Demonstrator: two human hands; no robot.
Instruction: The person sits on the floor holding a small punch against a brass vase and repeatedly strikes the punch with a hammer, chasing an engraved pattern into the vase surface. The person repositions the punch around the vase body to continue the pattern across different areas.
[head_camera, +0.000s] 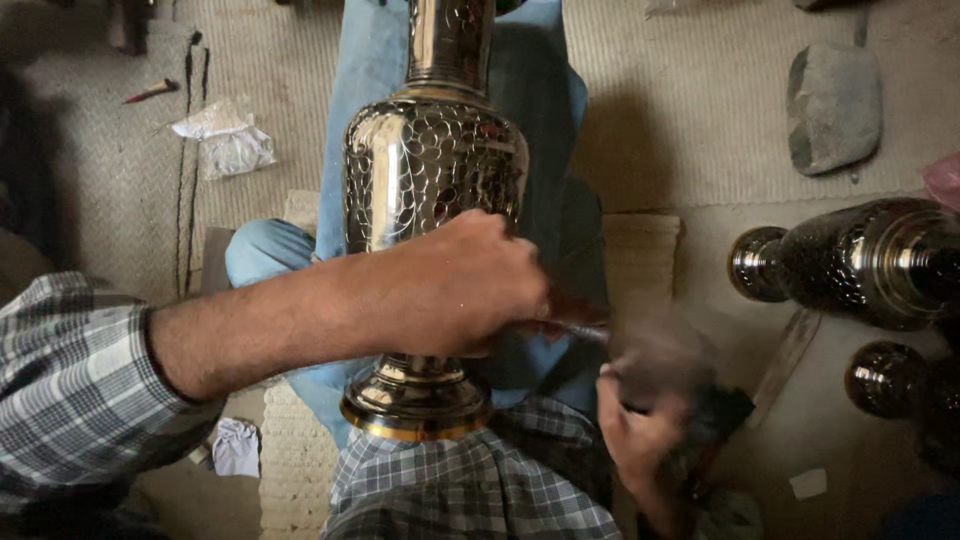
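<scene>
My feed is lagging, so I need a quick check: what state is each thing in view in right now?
Engraved metal vase: lying lengthwise across the lap, foot toward the person.
Left hand: closed over the vase's lower body.
Right hand: motion-blurred, gripping a dark tool; tool unclear.
Second vase: lying on its side on the floor.
Grey stone: resting on the mat.
Crumpled plastic: loose on the mat.

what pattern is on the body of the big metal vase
The vase is shiny brass-gold, covered in an engraved scale-like pattern; clearest in the head view.
</scene>
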